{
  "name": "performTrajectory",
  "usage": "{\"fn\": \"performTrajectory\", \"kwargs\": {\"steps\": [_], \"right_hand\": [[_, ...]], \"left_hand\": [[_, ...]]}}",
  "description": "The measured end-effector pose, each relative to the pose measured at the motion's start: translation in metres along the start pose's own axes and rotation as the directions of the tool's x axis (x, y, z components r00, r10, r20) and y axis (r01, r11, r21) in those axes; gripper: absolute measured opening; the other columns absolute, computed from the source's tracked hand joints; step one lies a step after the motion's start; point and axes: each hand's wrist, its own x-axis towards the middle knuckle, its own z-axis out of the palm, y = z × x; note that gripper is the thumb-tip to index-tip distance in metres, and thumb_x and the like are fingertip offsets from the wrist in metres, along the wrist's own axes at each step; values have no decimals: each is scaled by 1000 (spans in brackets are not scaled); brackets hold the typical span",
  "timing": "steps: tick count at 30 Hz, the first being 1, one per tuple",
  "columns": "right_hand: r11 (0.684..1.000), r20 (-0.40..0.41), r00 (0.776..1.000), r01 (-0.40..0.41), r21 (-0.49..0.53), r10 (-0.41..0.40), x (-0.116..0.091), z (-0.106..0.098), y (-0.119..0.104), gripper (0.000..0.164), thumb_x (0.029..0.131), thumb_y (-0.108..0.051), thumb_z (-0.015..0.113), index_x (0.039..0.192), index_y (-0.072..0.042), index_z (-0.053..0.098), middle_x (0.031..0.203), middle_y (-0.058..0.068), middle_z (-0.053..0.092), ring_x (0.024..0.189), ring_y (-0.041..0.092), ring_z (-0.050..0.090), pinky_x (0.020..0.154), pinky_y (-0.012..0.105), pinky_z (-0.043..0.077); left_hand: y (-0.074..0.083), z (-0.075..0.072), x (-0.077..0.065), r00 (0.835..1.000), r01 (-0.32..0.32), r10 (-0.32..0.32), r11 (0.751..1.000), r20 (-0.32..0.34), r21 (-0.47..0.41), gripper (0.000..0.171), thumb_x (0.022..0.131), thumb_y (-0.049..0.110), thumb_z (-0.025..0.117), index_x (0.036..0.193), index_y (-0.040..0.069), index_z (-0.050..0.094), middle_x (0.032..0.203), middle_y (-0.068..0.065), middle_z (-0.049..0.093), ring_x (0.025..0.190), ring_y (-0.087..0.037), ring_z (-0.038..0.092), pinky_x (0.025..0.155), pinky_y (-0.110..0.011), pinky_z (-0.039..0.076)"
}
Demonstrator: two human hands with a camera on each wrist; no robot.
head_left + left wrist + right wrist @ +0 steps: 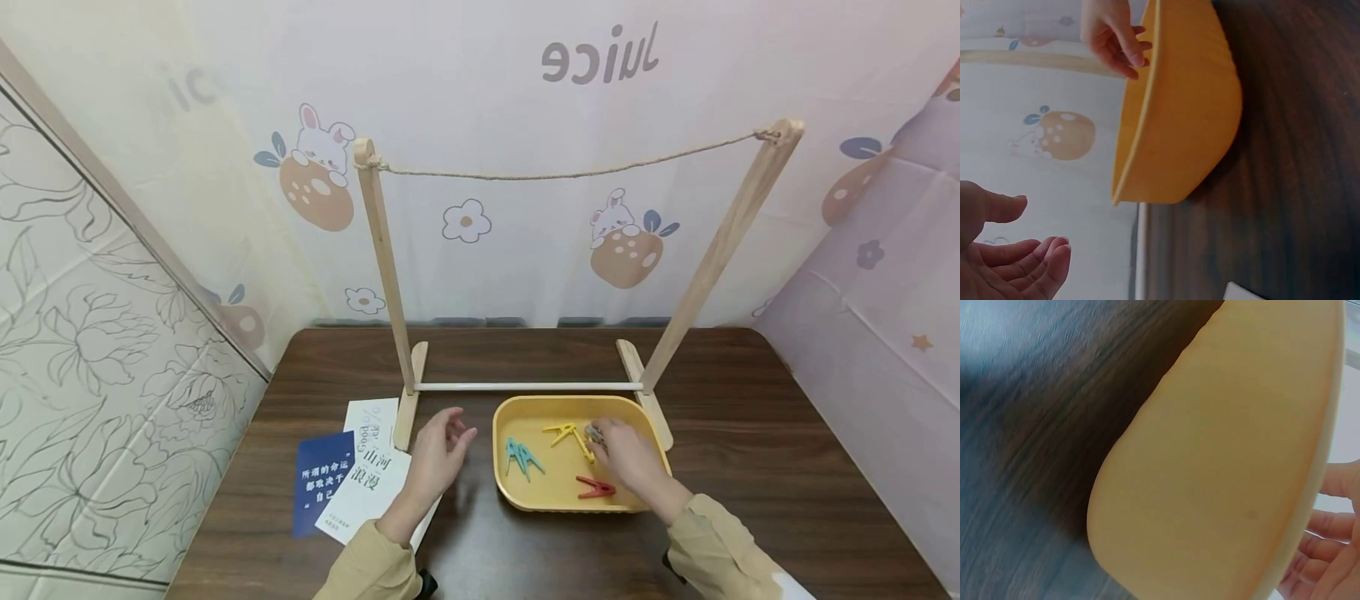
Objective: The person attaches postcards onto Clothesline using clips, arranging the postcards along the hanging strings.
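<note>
My right hand (626, 450) reaches into a yellow plastic basket (536, 502), its fingertips right at a greyish clothespin (595, 435) that they partly cover. In the left wrist view the right hand's fingers curve loosely beside the basket rim, with nothing visible between them. Yellow clothespins (576, 437) lie close to those fingers, a red clothespin (596, 487) nearer the front wall, and teal clothespins (522, 457) on the left side of the basket. Left of the basket, my left hand (438, 454) hovers with relaxed fingers and holds nothing.
Behind the basket stands a wooden frame (720, 250) with a slack rope (517, 177) across its top and a white rod (525, 387) low down. White cards (360, 500) and a blue card (318, 483) lie left on the brown table (757, 433).
</note>
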Motion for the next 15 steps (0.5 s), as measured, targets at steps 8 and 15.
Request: {"fn": "performTrajectory", "kwargs": {"steps": [8, 15], "right_hand": [[998, 79, 996, -33, -54, 37, 9, 1, 2, 23, 76, -13, 69, 89, 3, 59, 77, 12, 56, 67, 23, 54, 56, 38, 45], [996, 116, 991, -54, -76, 63, 14, 8, 4, 19, 77, -14, 67, 84, 0, 58, 71, 7, 51, 61, 17, 49, 52, 34, 43]], "left_hand": [[-11, 20, -16, 988, 59, -54, 998, 145, -32, 33, 80, 11, 65, 105, -8, 54, 81, -9, 58, 63, -11, 52, 55, -23, 44], [-11, 33, -28, 976, 94, -76, 993, 205, -78, 32, 79, 9, 65, 103, -10, 54, 76, -7, 57, 58, -9, 49, 51, -20, 41]]}}
